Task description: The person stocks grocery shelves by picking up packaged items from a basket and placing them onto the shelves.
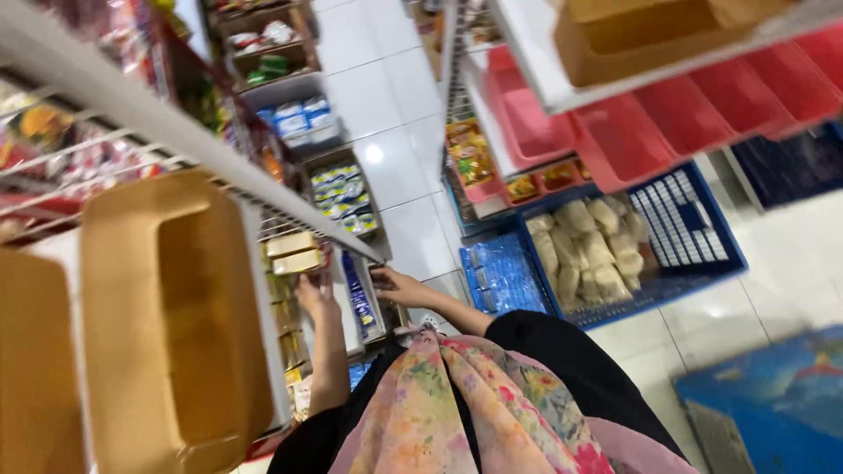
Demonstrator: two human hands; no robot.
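Your left hand reached among small tan boxes on a low shelf, grip unclear; your right hand rested on the shelf edge, grip unclear. The boxes looked light, stiff, best pinched by their sides.

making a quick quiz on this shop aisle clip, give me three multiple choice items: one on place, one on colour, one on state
1. Where does the right hand rest?
A. on the blue crate
B. at the shelf edge
C. on the floor

2. What colour is the crate of pale bagged goods?
A. blue
B. green
C. white

3. How is the nearest tan bin on the top shelf?
A. full
B. empty
C. lidded

Answers: 1 B, its fingers touch the low shelf by the blue packets. 2 A, its lattice walls are blue. 3 B, its bare inside shows.
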